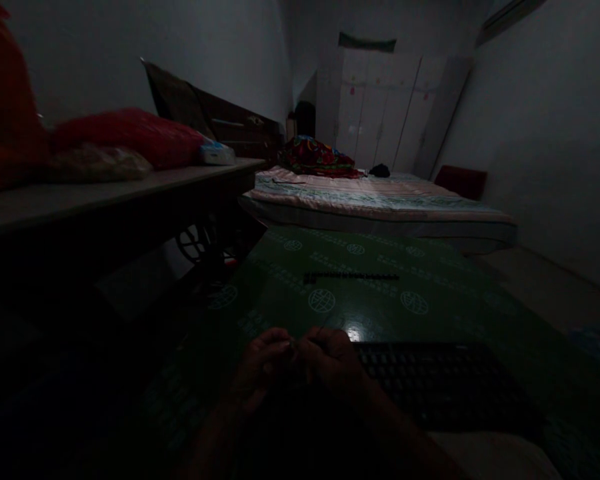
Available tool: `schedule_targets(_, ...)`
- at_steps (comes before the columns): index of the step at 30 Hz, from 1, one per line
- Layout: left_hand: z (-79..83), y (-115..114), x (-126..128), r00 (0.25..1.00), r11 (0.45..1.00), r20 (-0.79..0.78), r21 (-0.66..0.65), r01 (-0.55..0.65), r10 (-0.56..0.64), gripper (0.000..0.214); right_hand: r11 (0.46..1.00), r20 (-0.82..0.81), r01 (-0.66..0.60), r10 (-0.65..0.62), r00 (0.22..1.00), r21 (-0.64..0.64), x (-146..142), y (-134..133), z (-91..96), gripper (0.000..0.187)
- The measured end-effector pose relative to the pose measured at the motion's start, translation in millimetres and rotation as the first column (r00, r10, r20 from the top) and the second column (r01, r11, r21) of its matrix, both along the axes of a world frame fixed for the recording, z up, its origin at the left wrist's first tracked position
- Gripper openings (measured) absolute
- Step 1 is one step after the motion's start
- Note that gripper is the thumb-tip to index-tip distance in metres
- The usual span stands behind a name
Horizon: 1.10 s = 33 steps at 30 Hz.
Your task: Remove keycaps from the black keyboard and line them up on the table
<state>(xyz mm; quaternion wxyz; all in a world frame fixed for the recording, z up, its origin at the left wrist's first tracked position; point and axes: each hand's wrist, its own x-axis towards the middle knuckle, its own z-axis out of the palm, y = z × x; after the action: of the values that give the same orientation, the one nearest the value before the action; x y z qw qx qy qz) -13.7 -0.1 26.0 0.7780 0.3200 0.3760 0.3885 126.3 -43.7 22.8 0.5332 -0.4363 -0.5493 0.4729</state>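
Note:
Close together above the near part of a green table (290, 307), my left hand (263, 363) and my right hand (333, 360) meet at the fingertips. Both are closed in a pinch. Something small and pale shows between them, too dark to make out. A black keyboard (440, 380) lies just right of my right hand, partly hidden behind it and the forearm. Farther back on the table, a row of small black pieces (353, 275), which look like keycaps, is laid out in a line.
A shelf-like table (180, 190) at left carries a red bag (135, 133), an orange bag (10, 107) and a small box (217, 153). Beyond the green table stands a bed (380, 200) with a bundled red blanket (320, 157). A white wardrobe (375, 107) is behind it. The room is dim.

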Motion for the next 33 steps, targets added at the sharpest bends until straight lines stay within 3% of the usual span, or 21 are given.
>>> schedule_targets(4,-3.7,1.8,-3.4,0.996,0.998,0.076,0.033,0.053,-0.055,0.023,0.988,0.33,0.085,-0.124,0.936,0.131,3.8,-2.9,10.2,0.038)
schedule_targets(9,-8.5,2.7,-9.5,0.989,0.987,0.077,0.108,0.122,-0.13,0.017,0.928,0.648,0.044,-0.292,0.704,0.37,4.4,-6.0,23.3,0.04)
schedule_targets(11,-10.8,2.9,-12.1,0.986,0.982,0.086,0.129,0.135,-0.146,0.016,0.915,0.684,0.0,-0.302,0.664,0.404,2.9,-5.8,23.8,0.037)
schedule_targets(17,-17.3,3.1,-16.9,0.989,0.986,0.086,0.127,0.111,-0.122,0.016,0.942,0.685,-0.132,-0.124,0.718,0.309,-3.6,-2.7,24.6,0.028)
schedule_targets(25,-9.1,-0.5,-17.1,0.995,0.996,0.092,0.078,0.04,-0.048,0.024,0.956,0.666,-0.167,-0.038,0.745,0.241,-5.6,5.6,21.1,0.021)
schedule_targets(33,-15.4,1.7,-19.3,0.994,0.994,0.095,0.105,0.041,-0.051,0.026,0.963,0.626,-0.179,0.016,0.78,0.199,-5.0,12.7,16.7,0.018)
